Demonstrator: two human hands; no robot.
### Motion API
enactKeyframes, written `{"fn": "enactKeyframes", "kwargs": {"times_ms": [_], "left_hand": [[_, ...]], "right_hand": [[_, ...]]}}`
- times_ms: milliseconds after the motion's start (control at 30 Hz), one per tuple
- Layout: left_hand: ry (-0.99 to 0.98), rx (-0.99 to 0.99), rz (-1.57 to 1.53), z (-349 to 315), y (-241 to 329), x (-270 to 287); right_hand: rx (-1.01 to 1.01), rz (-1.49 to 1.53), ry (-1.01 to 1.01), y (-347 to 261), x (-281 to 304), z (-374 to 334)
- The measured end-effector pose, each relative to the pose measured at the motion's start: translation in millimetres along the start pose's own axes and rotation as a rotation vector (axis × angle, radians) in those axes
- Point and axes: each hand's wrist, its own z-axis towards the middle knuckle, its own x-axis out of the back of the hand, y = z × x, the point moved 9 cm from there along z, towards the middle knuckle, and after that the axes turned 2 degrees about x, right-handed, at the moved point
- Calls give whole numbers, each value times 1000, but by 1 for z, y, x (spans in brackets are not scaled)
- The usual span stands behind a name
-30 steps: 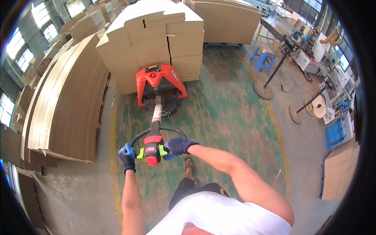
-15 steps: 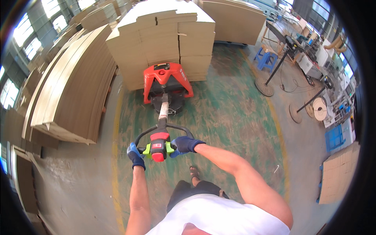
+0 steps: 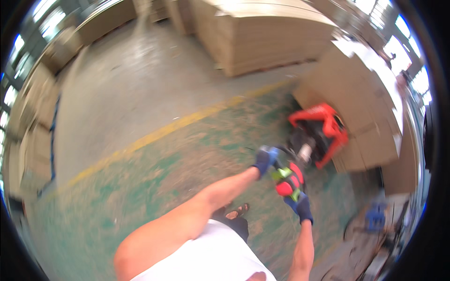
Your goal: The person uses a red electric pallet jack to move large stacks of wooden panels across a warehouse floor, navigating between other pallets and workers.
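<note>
A red electric pallet truck (image 3: 328,126) stands right of centre, blurred, at the foot of a tall stack of brown cardboard (image 3: 361,112). Its black tiller handle (image 3: 296,176), with red and green control parts, points toward me. My left hand (image 3: 266,158), in a blue work glove, is closed round the far side of the handle. On the near side, my right hand (image 3: 300,206), gloved the same way, is also closed on the grip. Its fingers are partly hidden and smeared by motion.
A large stack of flat boards (image 3: 276,42) stands beyond a yellow floor line (image 3: 176,125). More board stacks (image 3: 37,154) line the left side. At the lower right are a blue stool (image 3: 376,218) and cables. Green painted floor (image 3: 154,182) stretches to the left.
My view has swung left, so the pallet truck and cardboard stack now appear farther right and tilted. Both hands have stayed on the handle, which sits at a new angle.
</note>
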Motion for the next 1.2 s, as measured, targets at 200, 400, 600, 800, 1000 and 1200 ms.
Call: {"fn": "enactKeyframes", "kwargs": {"times_ms": [200, 400, 600, 800, 1000, 1200], "left_hand": [[-47, 166, -322, -34, 4, 52], [-60, 275, -382, -99, -45, 132], [219, 568, -203, -201, -148, 304], [338, 575, 245, -285, -203, 423], [400, 698, 423, -348, -221, 510], [445, 623, 400, -384, -236, 592]], "right_hand": [[-24, 113, -49, -21, -22, -7], [-183, 158, -96, 14, -34, -27], [-161, 164, -136, -34, -45, -45], [-168, 158, -113, -56, -59, -72], [216, 85, 37, -87, -89, -97], [-157, 209, -51, -101, -132, -132]]}}
